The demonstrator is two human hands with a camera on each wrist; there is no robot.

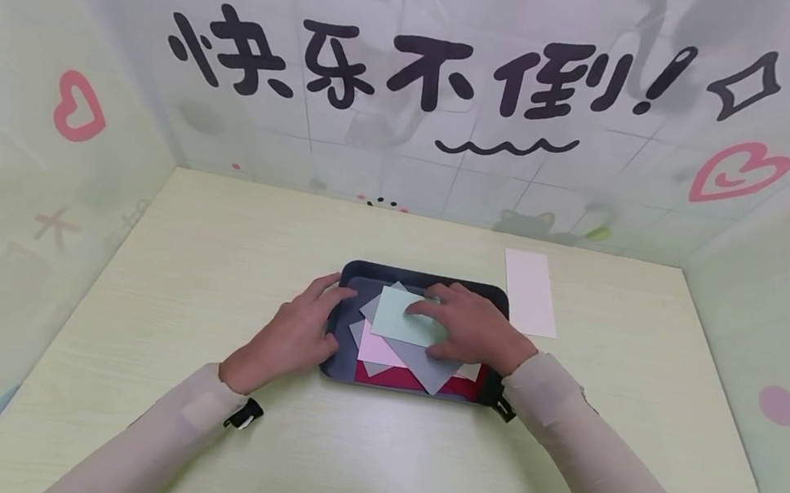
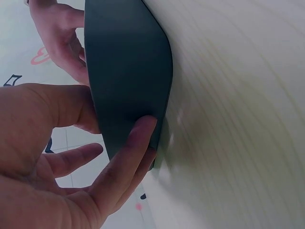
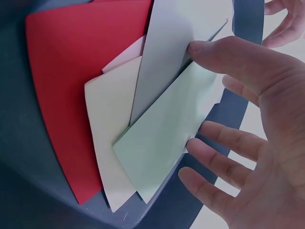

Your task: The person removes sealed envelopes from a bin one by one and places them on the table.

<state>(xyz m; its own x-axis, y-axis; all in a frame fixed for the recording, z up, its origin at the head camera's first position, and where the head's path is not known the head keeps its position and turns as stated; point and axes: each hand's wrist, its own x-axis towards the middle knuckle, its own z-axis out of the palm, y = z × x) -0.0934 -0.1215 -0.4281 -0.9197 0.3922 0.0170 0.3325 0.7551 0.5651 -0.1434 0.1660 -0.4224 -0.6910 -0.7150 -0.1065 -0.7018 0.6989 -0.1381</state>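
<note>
A dark blue-grey tray (image 1: 399,271) holds a loose pile of coloured paper cards. At its left end is my left hand (image 1: 290,341), thumb and a finger over the rim, other fingers against the outer wall (image 2: 128,67). On top of the pile lies a mint-green card (image 1: 392,318). My right hand (image 1: 477,326) spans it with relaxed, spread fingers; the thumb rests at its edge beside a grey card (image 3: 169,52), and fingertips are right at the opposite edge. Beneath show a pink card (image 1: 378,350), a cream card (image 3: 112,109) and a red sheet (image 3: 71,81).
Behind the tray's right corner, a pale pinkish-white paper strip (image 1: 531,294) lies on the light wooden table (image 1: 368,465). Printed fabric walls (image 1: 390,164) close off the table's back and both sides. A small black strap end (image 1: 244,413) hangs at the left wrist.
</note>
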